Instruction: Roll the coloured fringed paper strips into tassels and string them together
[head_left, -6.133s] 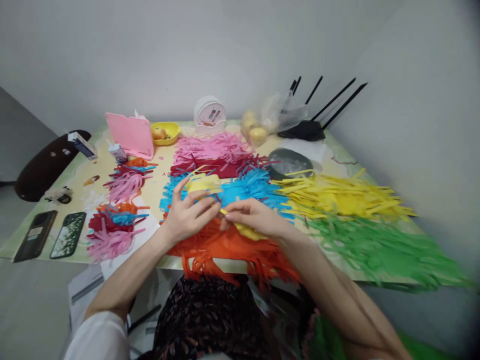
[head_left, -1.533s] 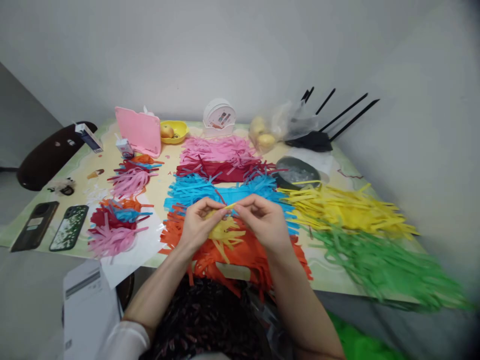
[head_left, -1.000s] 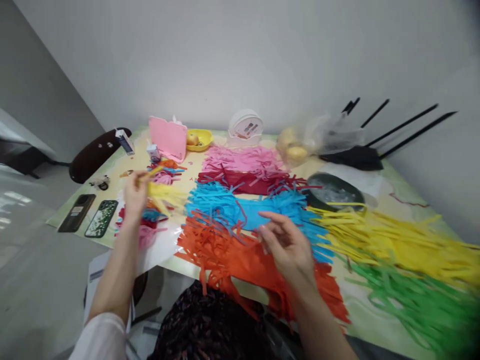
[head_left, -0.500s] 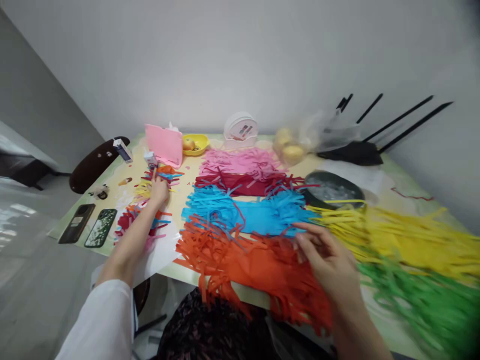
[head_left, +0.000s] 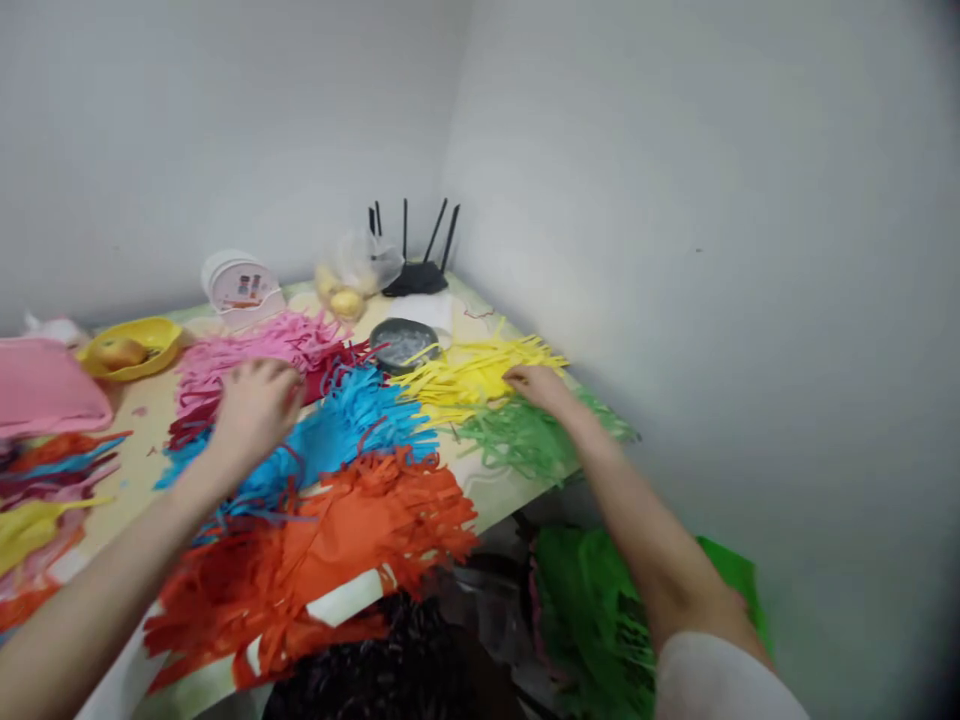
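My right hand [head_left: 536, 386] reaches over the far right part of the table, its fingertips pinched at the edge of a pile of yellow fringed strips [head_left: 457, 380]. Just below that hand lie green fringed strips [head_left: 525, 435]. My left hand [head_left: 257, 405] is slightly blurred and hangs over the pink fringed strips [head_left: 262, 345] and the blue fringed strips [head_left: 330, 432]. Its fingers are loosely bent and a little apart, with nothing seen in them. Dark red fringe [head_left: 319, 385] shows between pink and blue. Orange fringed strips [head_left: 352, 525] lie nearest me, over the table edge.
At the back are a yellow bowl with fruit [head_left: 161, 350], a white round-topped holder [head_left: 240, 290], bagged yellow fruit [head_left: 345, 303], a dark dish [head_left: 405, 345] and a black router [head_left: 416, 280]. A pink stand [head_left: 52, 385] and multicoloured strips [head_left: 52, 490] are left. Walls bound the table.
The view has turned right. My left hand has left the multicoloured strips and moved right, over the pink and blue ones. My right hand has gone from the blue and orange strips to the yellow ones.
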